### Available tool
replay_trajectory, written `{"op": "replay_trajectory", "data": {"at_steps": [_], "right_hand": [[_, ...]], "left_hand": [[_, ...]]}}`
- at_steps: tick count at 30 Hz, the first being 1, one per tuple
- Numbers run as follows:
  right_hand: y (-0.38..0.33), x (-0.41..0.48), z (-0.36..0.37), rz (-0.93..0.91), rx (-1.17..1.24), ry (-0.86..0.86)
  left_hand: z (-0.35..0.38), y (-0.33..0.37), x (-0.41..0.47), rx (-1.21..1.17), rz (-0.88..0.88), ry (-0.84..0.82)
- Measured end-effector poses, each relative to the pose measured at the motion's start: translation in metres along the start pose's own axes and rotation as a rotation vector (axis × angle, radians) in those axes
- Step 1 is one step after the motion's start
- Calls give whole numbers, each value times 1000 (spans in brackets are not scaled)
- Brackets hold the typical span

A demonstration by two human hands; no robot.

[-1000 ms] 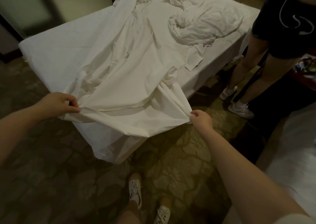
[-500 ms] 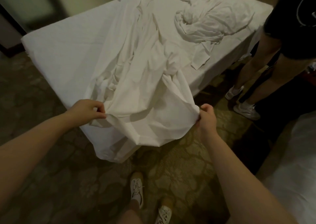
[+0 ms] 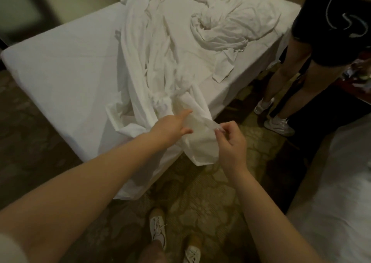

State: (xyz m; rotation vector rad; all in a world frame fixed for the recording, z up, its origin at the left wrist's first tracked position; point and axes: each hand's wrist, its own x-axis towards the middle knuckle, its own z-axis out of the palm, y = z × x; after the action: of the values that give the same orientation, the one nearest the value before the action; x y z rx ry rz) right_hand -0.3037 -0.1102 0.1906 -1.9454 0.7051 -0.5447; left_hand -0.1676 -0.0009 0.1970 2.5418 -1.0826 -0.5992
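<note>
Our right hand was curled, its fingertips pinching a thin edge of the sheet just beyond the near corner of the bed. Our left hand lay just to the left of it, much more open: forefinger straight and pointing away, thumb spread. The cloth ran through the fork between them, touched rather than clearly gripped. The two hands were close together, with only a short span of fabric between them.

From the hands the sheet dropped in a loose flap over the bed's near corner towards the carpet. The rest trailed away from us in a long, bunched rope up the middle of the mattress to the far edge. To the right of it, on the far part of the bed, sat a crumpled bundle of linen, well apart from our hands. Another person stood at the right side of the bed. A second bed showed at the near right, and our shoes stood on the carpet below.

We judged this to be the hunt for a corner or hem, early in straightening the sheet. The next move would call for the left hand to close on the edge. Then the hands should slide apart along the hem, keeping it taut so the twisted length could unroll rather than drag.
</note>
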Motion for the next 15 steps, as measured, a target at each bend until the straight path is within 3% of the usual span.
{"op": "replay_trajectory", "data": {"at_steps": [4,10,13,15], "right_hand": [[-13,-1,-7,38,165,-67],[-23,14,-27,102,328,88],[-28,16,-31,142,355,30],[-25,19,-35,131,168,-43]], "left_hand": [[2,21,21,11,82,74],[-7,14,38,-166,5,317],[-14,10,45,-156,34,248],[-19,11,46,-172,68,190]]}}
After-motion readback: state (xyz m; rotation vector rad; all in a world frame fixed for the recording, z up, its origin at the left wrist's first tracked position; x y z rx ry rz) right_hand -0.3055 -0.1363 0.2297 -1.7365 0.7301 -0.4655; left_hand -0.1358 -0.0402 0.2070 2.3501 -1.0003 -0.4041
